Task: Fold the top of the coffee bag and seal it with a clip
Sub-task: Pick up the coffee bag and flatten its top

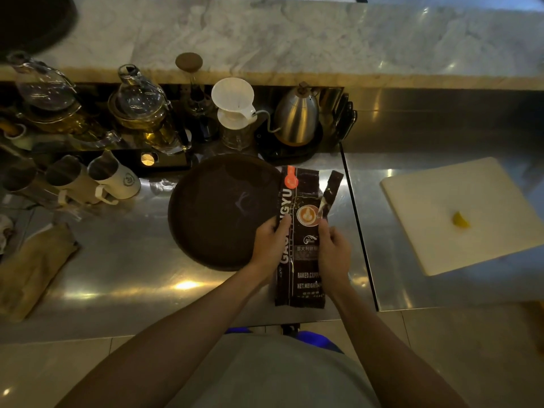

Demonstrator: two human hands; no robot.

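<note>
A dark brown coffee bag [303, 251] with white lettering and a latte picture lies flat on the steel counter, its top end pointing away from me. My left hand [272, 244] grips its left edge at mid-length. On the right edge my right hand [334, 251] holds the bag, and its fingers also pinch a narrow dark strip [331, 192] that sticks up and away beside the bag's top. I cannot tell what the strip is. An orange patch [290, 179] shows at the bag's top left corner. No clip is recognisable.
A round dark tray [217, 213] lies just left of the bag. Behind stand a gooseneck kettle [297, 116], a white dripper [234, 101], glass teapots [141, 107] and metal pitchers [112, 178]. A white cutting board [459, 213] with a lemon wedge lies right; a cloth [32, 269] left.
</note>
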